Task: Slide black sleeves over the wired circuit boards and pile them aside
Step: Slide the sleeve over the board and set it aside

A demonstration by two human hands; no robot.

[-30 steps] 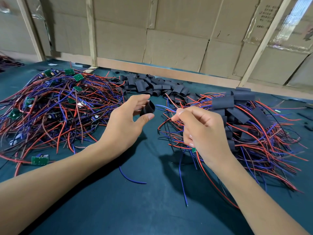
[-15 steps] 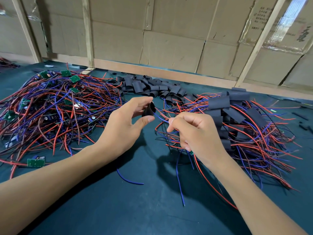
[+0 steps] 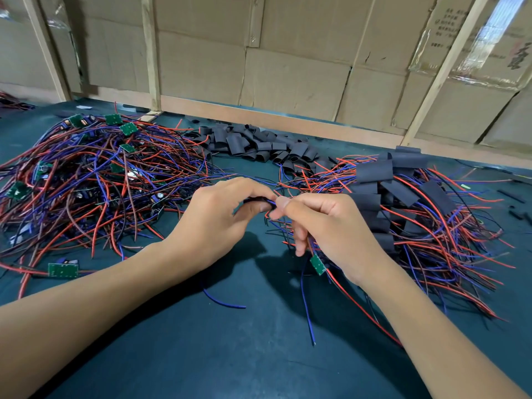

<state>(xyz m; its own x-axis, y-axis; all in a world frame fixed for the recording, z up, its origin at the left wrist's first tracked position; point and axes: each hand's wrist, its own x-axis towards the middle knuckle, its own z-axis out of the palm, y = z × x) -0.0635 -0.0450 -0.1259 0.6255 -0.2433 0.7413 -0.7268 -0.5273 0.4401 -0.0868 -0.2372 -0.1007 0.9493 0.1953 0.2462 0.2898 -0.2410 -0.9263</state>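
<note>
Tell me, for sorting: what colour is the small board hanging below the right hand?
Green, seen in the head view: circuit board.

We see a dark teal bench (image 3: 230, 355) running to a far wall of flattened brown cardboard sheets (image 3: 288, 76) braced by pale wooden battens (image 3: 151, 53), with a low wooden strip (image 3: 259, 112) along its foot and glossy tape (image 3: 486, 38) catching light far right.
</note>
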